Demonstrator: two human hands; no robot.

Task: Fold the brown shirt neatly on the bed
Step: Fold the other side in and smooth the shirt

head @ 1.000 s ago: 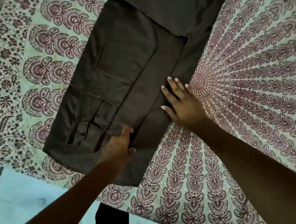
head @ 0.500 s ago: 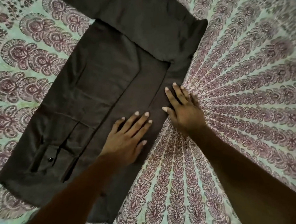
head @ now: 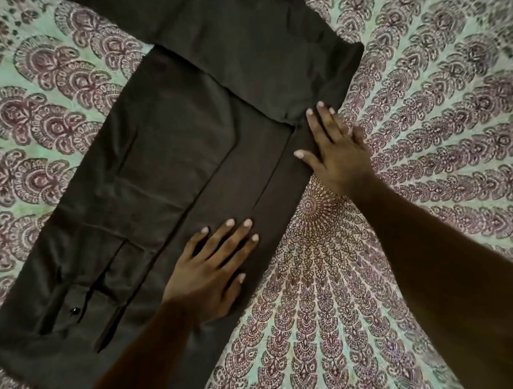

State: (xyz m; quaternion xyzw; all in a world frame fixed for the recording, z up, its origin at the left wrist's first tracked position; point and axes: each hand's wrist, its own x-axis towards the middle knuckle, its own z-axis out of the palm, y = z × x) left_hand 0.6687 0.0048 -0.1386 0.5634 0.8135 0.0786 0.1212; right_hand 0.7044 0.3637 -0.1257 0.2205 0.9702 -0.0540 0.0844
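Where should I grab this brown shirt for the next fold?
Probably the narrow end of the brown shirt by the button, at its two corners, coming from the left. The body lies as one flat long strip, so lifting that end folds it over.

The shirt point(head: 187, 156) runs out of the frame beyond the fingertips of the right hand point(head: 335, 150), so its top end cannot be seen. Its near corner, behind the left hand point(head: 207, 272), is covered by the left forearm point(head: 133, 361). Cloth under both palms is hidden. Both arms are cut off at the bottom and right edges. The small dark button point(head: 75, 310), left of the left fingers, is too small to make out. The bedsheet point(head: 425, 124) blurs toward the upper right corner.
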